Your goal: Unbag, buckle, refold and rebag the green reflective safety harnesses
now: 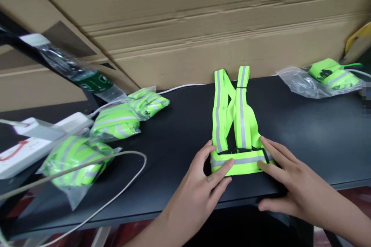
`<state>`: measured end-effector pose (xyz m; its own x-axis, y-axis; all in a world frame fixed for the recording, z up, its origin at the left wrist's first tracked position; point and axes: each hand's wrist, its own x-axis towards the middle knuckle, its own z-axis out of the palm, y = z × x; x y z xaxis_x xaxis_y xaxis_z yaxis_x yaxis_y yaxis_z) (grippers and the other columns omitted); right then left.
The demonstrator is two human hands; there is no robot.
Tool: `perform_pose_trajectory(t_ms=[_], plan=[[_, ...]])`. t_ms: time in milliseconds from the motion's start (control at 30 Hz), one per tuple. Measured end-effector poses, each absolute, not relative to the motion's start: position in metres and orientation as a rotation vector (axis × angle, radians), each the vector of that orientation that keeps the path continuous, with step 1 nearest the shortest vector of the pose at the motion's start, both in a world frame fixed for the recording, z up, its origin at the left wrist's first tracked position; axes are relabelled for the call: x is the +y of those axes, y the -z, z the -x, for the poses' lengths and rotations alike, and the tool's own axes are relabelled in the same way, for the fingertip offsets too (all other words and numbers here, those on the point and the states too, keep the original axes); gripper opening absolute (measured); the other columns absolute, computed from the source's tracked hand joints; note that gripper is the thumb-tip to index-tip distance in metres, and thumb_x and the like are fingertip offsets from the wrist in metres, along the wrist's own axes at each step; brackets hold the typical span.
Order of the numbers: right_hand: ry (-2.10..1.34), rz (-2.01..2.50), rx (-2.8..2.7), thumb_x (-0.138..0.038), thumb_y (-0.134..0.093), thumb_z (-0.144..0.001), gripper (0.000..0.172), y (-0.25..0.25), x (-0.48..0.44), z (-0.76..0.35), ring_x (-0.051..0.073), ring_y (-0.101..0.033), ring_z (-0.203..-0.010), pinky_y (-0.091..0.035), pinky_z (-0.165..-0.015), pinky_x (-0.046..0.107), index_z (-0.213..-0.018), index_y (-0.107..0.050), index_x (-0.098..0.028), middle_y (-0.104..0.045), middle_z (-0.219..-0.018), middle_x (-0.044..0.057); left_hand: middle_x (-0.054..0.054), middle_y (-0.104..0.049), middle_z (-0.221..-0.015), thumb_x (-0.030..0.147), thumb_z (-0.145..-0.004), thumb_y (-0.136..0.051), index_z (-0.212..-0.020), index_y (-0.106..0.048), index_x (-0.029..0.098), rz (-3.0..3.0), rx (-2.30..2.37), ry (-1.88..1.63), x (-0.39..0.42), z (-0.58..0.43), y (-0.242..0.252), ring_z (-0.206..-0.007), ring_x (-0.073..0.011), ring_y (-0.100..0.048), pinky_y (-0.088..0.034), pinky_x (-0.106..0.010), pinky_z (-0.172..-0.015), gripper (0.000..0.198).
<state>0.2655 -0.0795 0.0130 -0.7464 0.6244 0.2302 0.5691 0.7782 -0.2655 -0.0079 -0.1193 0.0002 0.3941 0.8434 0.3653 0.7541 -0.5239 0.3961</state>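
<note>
A neon-yellow reflective vest [244, 123] made of elastic straps with grey stripes lies on the dark table in front of me. Its two shoulder straps point away toward the cardboard, and its waist band [240, 163] runs across the near side, with a black buckle at the right end. My left hand [207, 179] rests on the band's left end, fingers apart, index finger lying on the strap. At the right end, my right hand [285, 173] touches the band near the buckle, its fingers stretched and thumb spread away.
Several bagged neon vests [116, 121] lie at the left beside a white power strip [43, 142] and a water bottle [78, 69]. A looping cable [142, 166] crosses there. Cardboard [203, 19] stands behind the table [179, 154]. Another vest [333, 75] in an opened bag sits far right.
</note>
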Motion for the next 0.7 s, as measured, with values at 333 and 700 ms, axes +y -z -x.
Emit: perform_pose_trajectory(t_ms=[333,700], plan=[[-0.053,0.719,-2.657,-0.015,-0.054,-0.095,0.02,0.004,-0.116,-0.279,0.037,-0.042,-0.143,-0.059,-0.098,0.042,-0.113,-0.061,-0.013,-0.04,-0.156,0.027,-0.023,-0.051,-0.146,0.019,-0.096,-0.057,-0.142,-0.053,0.017,-2.819,1.354,-0.619,-0.164,0.01,0.001,-0.141,-0.0386,-0.046,-0.06,-0.046,-0.097,0.047],[0.204,0.635,-2.688,-0.004,-0.04,-0.093,0.031,-0.024,-0.119,-0.277,0.034,-0.067,-0.12,-0.065,-0.08,0.036,-0.114,-0.062,-0.011,-0.068,-0.125,0.028,-0.023,-0.072,-0.113,0.007,-0.094,-0.048,-0.132,-0.056,0.006,-3.107,1.19,-0.608,-0.153,0.013,-0.019,-0.112,-0.0341,-0.071,-0.064,-0.042,-0.087,0.038]])
